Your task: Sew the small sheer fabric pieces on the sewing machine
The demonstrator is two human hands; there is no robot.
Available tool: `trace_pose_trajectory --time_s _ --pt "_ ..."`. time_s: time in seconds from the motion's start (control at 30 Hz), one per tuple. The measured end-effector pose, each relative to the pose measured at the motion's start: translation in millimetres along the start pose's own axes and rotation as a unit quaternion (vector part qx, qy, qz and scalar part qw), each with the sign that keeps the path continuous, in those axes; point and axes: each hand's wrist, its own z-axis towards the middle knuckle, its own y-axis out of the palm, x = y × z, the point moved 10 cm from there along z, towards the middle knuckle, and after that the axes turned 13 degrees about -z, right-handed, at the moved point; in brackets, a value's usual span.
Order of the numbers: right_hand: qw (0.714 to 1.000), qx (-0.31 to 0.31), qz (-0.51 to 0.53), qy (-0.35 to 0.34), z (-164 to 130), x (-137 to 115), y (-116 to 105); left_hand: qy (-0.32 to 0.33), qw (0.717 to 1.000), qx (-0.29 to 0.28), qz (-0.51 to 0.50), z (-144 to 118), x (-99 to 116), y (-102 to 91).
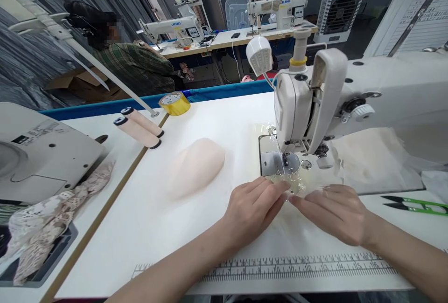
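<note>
Just in front of the sewing machine (297,102), my left hand (257,207) and my right hand (336,214) meet with their fingertips nearly touching. Both are closed in a pinch on a small bit of thin, sheer whitish fabric (287,196), mostly hidden by the fingers. The presser foot (286,159) and metal needle plate (271,163) lie just beyond my fingertips. Left of my left hand rests a pale pink cup-shaped piece (199,165). Pale sheer fabric (374,161) lies under the machine arm on the right.
Green thread snips (416,204) lie at the right. Pink thread spools (138,130) and yellow tape (175,104) are at the back left, above lace fabric (52,223). A printed ruler (280,269) runs along the front edge. A co-worker (129,63) sits beyond the table.
</note>
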Motion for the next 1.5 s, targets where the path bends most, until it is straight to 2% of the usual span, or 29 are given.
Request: trace_pose_trajectory --time_s 0.3,0.4,0.47,0.5,0.53,0.63,0.67,0.7,0.73,0.77,0.83,0.9,0.97,1.1,1.27,1.33,1.43,1.5 --pt "0.995 0.015 -0.058 -0.075 5 -17 -8 -0.005 0.999 0.000 -0.040 0 -1 -0.2" --pt "0.999 0.006 -0.023 -0.045 5 -9 -6 -0.036 0.998 -0.012 -0.051 0 -5 1.4" --pt "0.995 -0.045 0.082 0.023 7 8 1 -0.084 0.992 -0.043 -0.087 0 -9 5.9" --pt "0.980 -0.092 0.161 0.070 7 17 8 -0.120 0.982 -0.073 -0.127 -1 -12 11.2" --pt "0.949 -0.154 0.247 0.122 4 25 18 -0.160 0.964 -0.109 -0.181 -3 -14 18.8" --pt "0.791 -0.341 0.442 0.251 -18 26 45 -0.252 0.885 -0.210 -0.330 -13 -9 43.5" --pt "0.749 -0.374 0.467 0.283 -25 25 50 -0.256 0.878 -0.217 -0.343 -14 -8 46.8" --pt "0.726 -0.390 0.474 0.311 -30 27 54 -0.249 0.888 -0.206 -0.327 -12 -9 46.6" --pt "0.722 -0.389 0.465 0.333 -32 31 57 -0.233 0.910 -0.185 -0.287 -10 -13 44.5" --pt "0.736 -0.375 0.443 0.349 -33 37 61 -0.213 0.935 -0.161 -0.234 -8 -17 41.6" --pt "0.796 -0.332 0.368 0.349 -28 49 66 -0.177 0.968 -0.123 -0.129 -6 -25 39.0" --pt "0.854 -0.294 0.277 0.329 -22 57 69 -0.156 0.980 -0.107 -0.062 -7 -31 40.4" --pt "0.883 -0.278 0.208 0.315 -21 61 72 -0.135 0.987 -0.088 -0.016 -7 -33 38.9" --pt "0.897 -0.282 0.155 0.303 -23 64 78 -0.074 0.992 -0.085 0.059 -4 -22 36.4" --pt "0.923 -0.268 0.075 0.266 -19 67 76 0.063 0.981 -0.103 0.150 -7 12 39.4" --pt "0.938 -0.256 -0.007 0.234 -16 66 69 0.066 0.977 -0.121 0.164 -10 15 42.5" --pt "0.953 -0.218 -0.141 0.154 -10 53 55 0.031 0.977 -0.141 0.155 -11 9 44.7" --pt "0.961 -0.190 -0.176 0.102 -8 39 47 0.012 0.979 -0.145 0.143 -11 4 44.7"
